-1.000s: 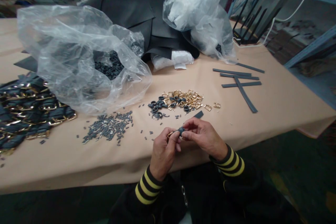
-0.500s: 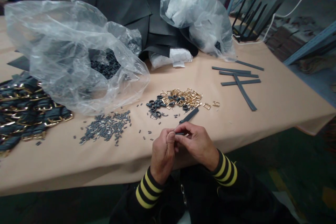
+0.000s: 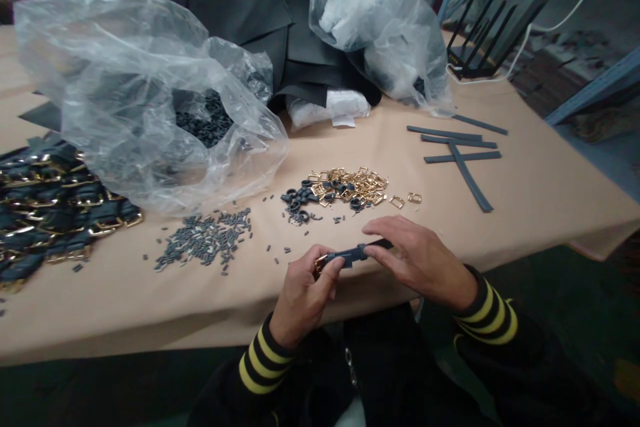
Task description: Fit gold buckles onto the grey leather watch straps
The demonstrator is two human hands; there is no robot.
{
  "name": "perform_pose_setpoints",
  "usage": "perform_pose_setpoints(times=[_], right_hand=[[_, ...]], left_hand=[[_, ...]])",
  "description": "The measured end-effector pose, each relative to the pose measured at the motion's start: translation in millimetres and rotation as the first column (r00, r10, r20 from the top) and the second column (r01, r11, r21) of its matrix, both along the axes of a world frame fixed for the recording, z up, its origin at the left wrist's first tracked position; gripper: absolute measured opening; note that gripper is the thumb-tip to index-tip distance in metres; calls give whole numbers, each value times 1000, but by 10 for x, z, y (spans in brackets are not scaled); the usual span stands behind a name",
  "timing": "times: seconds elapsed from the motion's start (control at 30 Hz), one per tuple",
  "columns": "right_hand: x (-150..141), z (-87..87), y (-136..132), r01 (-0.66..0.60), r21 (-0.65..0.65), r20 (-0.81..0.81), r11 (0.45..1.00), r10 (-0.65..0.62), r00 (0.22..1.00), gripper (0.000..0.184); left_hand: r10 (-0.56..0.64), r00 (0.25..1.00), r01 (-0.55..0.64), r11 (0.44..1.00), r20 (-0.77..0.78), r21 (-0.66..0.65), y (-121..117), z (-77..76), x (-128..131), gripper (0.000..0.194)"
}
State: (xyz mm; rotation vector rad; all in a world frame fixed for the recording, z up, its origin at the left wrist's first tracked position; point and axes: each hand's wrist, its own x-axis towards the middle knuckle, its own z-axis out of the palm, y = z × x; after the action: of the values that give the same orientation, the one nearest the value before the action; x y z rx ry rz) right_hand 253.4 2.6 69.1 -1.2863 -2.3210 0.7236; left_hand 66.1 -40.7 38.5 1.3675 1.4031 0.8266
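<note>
A short dark grey strap point(image 3: 350, 255) with a gold buckle at its left end is stretched level between my two hands, just above the table's near edge. My left hand point(image 3: 305, 293) pinches the buckle end with thumb and fingers closed. My right hand point(image 3: 417, 259) grips the strap's other end between thumb and fingertips. Just beyond the hands lies a small heap of gold buckles point(image 3: 357, 185) mixed with dark loops point(image 3: 299, 200).
A scatter of small dark grey pins point(image 3: 207, 243) lies left of the hands. Finished buckled straps point(image 3: 55, 207) pile at the far left beside a large clear plastic bag point(image 3: 140, 100). Loose grey strips point(image 3: 460, 157) lie at the right; dark leather sheets point(image 3: 280, 33) and another bag sit behind.
My hands have moved apart, the right one sliding to the right along the strap. The strap now lies level between them with the buckle at the left.
</note>
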Motion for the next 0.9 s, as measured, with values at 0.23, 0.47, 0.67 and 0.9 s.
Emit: perform_pose_setpoints(times=[0.23, 0.47, 0.67, 0.9], right_hand=[[48, 40, 29, -245, -427, 27, 870, 283, 959, 16], [-21, -8, -21, -315, -520, -141, 794, 285, 948, 19], [-30, -107, -68, -265, -470, -161, 842, 214, 964, 21], [-36, -225, -58, -288, -495, -265, 819, 174, 948, 25]], left_hand=[[-56, 998, 55, 997, -26, -48, -27, 50, 40, 21], [-72, 987, 75, 997, -142, 18, -14, -2, 65, 17], [-133, 976, 139, 990, -172, 24, 0, -32, 33, 16], [-121, 944, 163, 980, -306, 115, -30, -20, 61, 14]])
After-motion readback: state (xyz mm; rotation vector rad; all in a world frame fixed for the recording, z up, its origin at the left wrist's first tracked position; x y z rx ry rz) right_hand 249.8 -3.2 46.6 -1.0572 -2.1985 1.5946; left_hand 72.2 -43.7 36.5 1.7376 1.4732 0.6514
